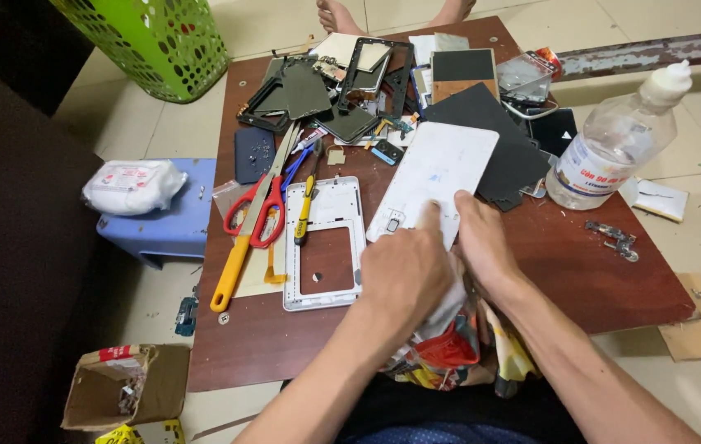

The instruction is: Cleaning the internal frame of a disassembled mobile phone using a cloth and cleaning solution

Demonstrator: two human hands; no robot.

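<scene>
White phone back cover [435, 181]: already detached from its phone, held tilted over the near edge of the brown table [581, 271]. Left hand [404, 271] grips the cover's lower end, forefinger pressed flat beside the camera cut-out. Right hand [482, 242] pinches the lower right edge, thumb on top. A colourful rag [449, 345] is bunched beneath both hands.

Just left: white phone mid-frame [324, 243], stripped and lying flat. Next to it: small yellow-handled screwdriver [304, 210], red-handled scissors [258, 210], long yellow-handled tool [243, 238].

Behind: black sheets [503, 144], crowding the cover's far corner; heap of dismantled phone frames [342, 82].

Right: clear plastic bottle [610, 144]. Floor: green basket [157, 41], open cardboard box [116, 386].
</scene>
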